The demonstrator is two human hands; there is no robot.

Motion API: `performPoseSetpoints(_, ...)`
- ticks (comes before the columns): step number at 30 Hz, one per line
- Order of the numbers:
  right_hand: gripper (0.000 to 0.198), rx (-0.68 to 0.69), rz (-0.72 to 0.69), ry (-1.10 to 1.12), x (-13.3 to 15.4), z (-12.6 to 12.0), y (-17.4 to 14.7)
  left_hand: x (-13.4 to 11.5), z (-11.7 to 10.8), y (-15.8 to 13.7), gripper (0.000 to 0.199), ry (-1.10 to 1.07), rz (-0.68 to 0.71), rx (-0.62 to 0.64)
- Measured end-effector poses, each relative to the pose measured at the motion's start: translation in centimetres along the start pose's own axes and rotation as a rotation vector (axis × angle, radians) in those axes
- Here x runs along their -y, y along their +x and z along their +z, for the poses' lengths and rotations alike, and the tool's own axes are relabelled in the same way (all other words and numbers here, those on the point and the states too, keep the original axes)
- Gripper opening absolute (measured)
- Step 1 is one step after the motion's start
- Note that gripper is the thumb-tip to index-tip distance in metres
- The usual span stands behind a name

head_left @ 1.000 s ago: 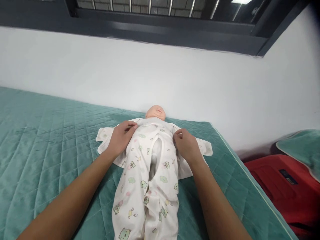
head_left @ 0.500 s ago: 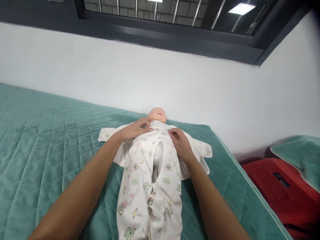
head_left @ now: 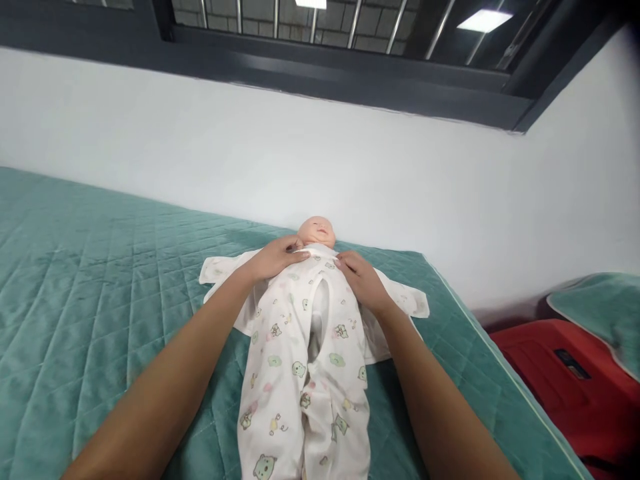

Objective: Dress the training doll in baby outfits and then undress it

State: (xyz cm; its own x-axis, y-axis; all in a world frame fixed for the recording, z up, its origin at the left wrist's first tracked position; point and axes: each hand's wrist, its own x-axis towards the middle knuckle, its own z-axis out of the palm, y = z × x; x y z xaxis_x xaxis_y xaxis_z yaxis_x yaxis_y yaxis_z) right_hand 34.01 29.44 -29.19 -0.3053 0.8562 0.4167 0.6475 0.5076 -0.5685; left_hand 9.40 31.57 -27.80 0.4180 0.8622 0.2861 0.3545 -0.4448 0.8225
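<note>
A baby doll [head_left: 317, 231] lies on its back, its head towards the wall. White baby pants [head_left: 280, 373] with small green bear prints and an opening at the crotch lie over its body, the waist drawn up near the neck. Beneath them a white baby shirt [head_left: 413, 300] spreads its sleeves to both sides. My left hand [head_left: 280, 257] pinches the left side of the waistband, thumb on the cloth. On the other side, my right hand [head_left: 363, 279] has its curled fingers closed on the waistband; the fingertips are partly hidden.
A green quilted cover [head_left: 125, 267] lies under the doll and reaches the white wall [head_left: 280, 147]. Past its right edge stands a red case [head_left: 555, 380] with another green cloth [head_left: 600, 310] over it. Above is a dark window frame [head_left: 350, 83] with metal bars.
My right hand has shifted slightly up along the waistband, its fingers nearer the middle. My left hand stays at the waistband's left side. The view has moved a little.
</note>
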Motion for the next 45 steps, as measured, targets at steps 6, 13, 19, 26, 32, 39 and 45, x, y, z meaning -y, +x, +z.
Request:
performPoseSetpoints(6, 0.042, -0.058, 0.263, -0.170, -0.7, 0.7, 2.6, 1.8, 1.1, 2.8, 0.026, 0.176, -0.048, -0.198)
performPoseSetpoints(13, 0.031, -0.193, 0.318, -0.069, -1.4, 1.8, 2.6, 2.4, 1.8, 3.3, 0.010, 0.089, -0.054, -0.260)
performPoseSetpoints(19, 0.029, -0.208, 0.050, 0.032, -1.1, 1.6, 1.1, 1.5, 1.8, 1.9, 0.030, 0.150, 0.013, -0.180)
performPoseSetpoints(26, 0.037, -0.143, 0.072, 0.181, -0.4, 1.1, -1.7, 1.8, 1.5, -1.2, 0.035, 0.332, 0.069, -0.176)
performPoseSetpoints(32, 0.044, -0.254, 0.283, 0.296, 2.0, 1.3, -6.9, 2.6, 2.1, -6.7, 0.040, 0.461, 0.111, -0.349)
performPoseSetpoints(39, 0.040, -0.340, 0.128, 0.134, 10.5, 1.7, -16.8, -2.8, 5.1, -19.2, 0.030, 0.352, 0.064, -0.487)
performPoseSetpoints(45, 0.015, 0.103, -0.061, -0.033, 17.0, 0.9, -19.6, -6.7, 7.7, -27.8, 0.033, 0.328, -0.002, -0.347)
